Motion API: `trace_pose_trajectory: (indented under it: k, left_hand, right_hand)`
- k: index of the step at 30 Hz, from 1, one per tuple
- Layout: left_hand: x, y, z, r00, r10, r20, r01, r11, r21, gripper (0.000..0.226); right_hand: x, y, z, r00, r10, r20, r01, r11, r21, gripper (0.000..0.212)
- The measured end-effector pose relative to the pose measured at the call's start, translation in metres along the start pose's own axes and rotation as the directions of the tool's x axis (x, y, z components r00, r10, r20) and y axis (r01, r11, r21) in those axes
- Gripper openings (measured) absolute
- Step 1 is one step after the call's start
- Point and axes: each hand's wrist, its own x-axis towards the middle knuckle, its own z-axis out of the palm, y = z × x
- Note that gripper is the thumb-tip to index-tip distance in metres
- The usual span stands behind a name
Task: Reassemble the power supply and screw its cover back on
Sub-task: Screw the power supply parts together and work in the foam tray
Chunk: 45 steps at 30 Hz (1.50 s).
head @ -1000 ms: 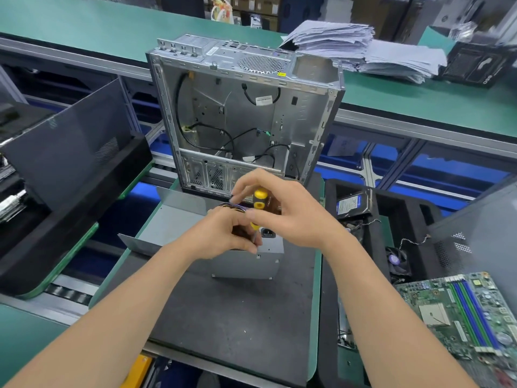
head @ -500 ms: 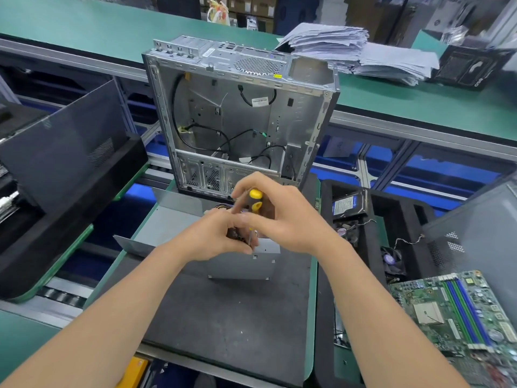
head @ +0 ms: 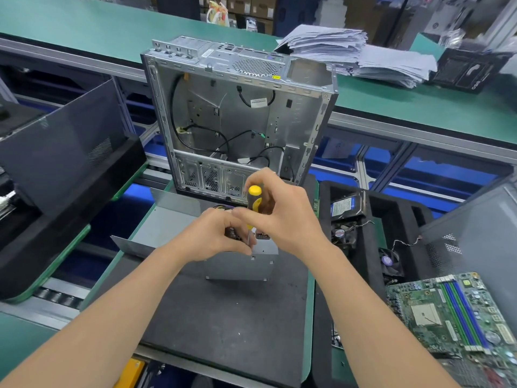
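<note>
Power supply (head: 241,266), one, under left hand (head: 211,238); one screwdriver (head: 254,195) in right hand (head: 289,221).

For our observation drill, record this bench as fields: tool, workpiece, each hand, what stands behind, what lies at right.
tool: screwdriver, upright
workpiece: power supply on dark mat
right hand: grips screwdriver handle
left hand: pinches its shaft, atop power supply
behind: open case, upright
right: motherboard

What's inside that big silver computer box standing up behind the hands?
The box holds loose black cables crossing its bare metal wall, one with a white label. No boards or drives show. The right hand and screwdriver cover part of its bottom edge.
</note>
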Motion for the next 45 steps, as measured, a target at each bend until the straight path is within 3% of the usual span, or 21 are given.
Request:
trace_pose_trajectory:
  k: [4, 8, 10, 13, 15, 17, 19, 21, 23, 25, 29, 33, 36, 39, 42, 45]
  left_hand:
    - [0.001, -0.001, -0.001, 1.0, 0.008, 0.008, -0.009, 0.997, 0.081, 0.021]
    - [0.0, 0.0, -0.002, 0.999, 0.012, 0.038, -0.017, 0.992, 0.124, 0.022]
    - [0.0, 0.0, -0.003, 1.0, 0.016, 0.024, -0.018, 0.995, 0.097, 0.02]
    - [0.0, 0.0, -0.003, 1.0, 0.002, 0.015, -0.003, 0.999, 0.032, 0.016]
    - [0.0, 0.0, -0.001, 1.0, -0.016, 0.023, 0.015, 1.0, 0.011, 0.015]
    - [0.001, 0.001, -0.001, 0.999, -0.036, 0.017, 0.036, 0.999, 0.002, 0.015]
    - [0.001, 0.002, -0.002, 0.999, -0.026, 0.02, 0.025, 0.999, 0.043, 0.019]
    - [0.001, 0.004, -0.002, 0.999, -0.013, 0.038, 0.01, 0.996, 0.086, 0.023]
    - [0.0, 0.005, -0.003, 0.999, -0.032, 0.038, 0.028, 0.995, 0.095, 0.024]
    - [-0.001, 0.005, -0.003, 0.999, -0.035, 0.031, 0.033, 0.998, 0.055, 0.026]
    - [-0.001, 0.007, -0.003, 1.0, -0.015, 0.01, 0.015, 1.0, 0.009, 0.022]
    - [0.0, 0.005, -0.003, 1.0, -0.028, -0.005, 0.028, 0.997, -0.07, 0.015]
    - [-0.001, 0.007, -0.002, 0.999, -0.035, 0.006, 0.036, 0.994, -0.098, 0.015]
    - [0.0, 0.006, -0.003, 0.998, -0.048, 0.028, 0.05, 0.997, -0.061, 0.015]
    - [0.0, 0.006, -0.003, 0.997, -0.065, 0.043, 0.066, 0.998, -0.022, 0.018]
    - [-0.001, 0.006, -0.003, 0.998, -0.047, 0.037, 0.047, 0.999, -0.011, 0.026]
  right_hand:
    - [0.005, -0.001, -0.019, 0.932, -0.17, 0.322, 0.155, 0.985, 0.07, 0.028]
    - [0.007, 0.0, -0.023, 0.893, -0.149, 0.424, 0.073, 0.979, 0.19, 0.023]
    - [0.007, 0.002, -0.02, 0.931, -0.102, 0.351, 0.044, 0.985, 0.169, 0.021]
    - [0.003, 0.004, -0.005, 0.994, 0.025, 0.103, -0.036, 0.994, 0.104, 0.034]
    - [-0.001, 0.003, 0.005, 0.995, 0.086, -0.047, -0.082, 0.994, 0.077, 0.049]
    - [-0.003, 0.004, 0.01, 0.993, 0.091, -0.071, -0.085, 0.992, 0.091, 0.05]
    - [-0.001, 0.004, 0.005, 0.999, 0.029, 0.022, -0.031, 0.995, 0.1, 0.036]
    - [0.0, 0.003, -0.006, 0.979, -0.064, 0.196, 0.021, 0.977, 0.213, 0.024]
    - [0.003, 0.003, -0.016, 0.928, -0.143, 0.343, 0.01, 0.932, 0.362, 0.026]
    - [0.005, 0.001, -0.021, 0.904, -0.14, 0.405, -0.035, 0.918, 0.394, 0.027]
    - [0.009, -0.001, -0.016, 0.952, -0.026, 0.304, -0.082, 0.938, 0.338, 0.029]
    - [0.006, 0.0, 0.003, 0.995, 0.1, -0.02, -0.097, 0.988, 0.122, 0.046]
    - [0.003, -0.001, 0.012, 0.994, 0.007, -0.112, -0.007, 1.0, 0.007, 0.046]
    - [0.006, -0.003, 0.0, 0.982, -0.147, 0.118, 0.146, 0.989, 0.013, 0.029]
    - [0.01, -0.002, -0.015, 0.906, -0.192, 0.378, 0.141, 0.978, 0.156, 0.026]
    - [0.01, -0.002, -0.017, 0.928, -0.101, 0.357, 0.028, 0.978, 0.205, 0.027]
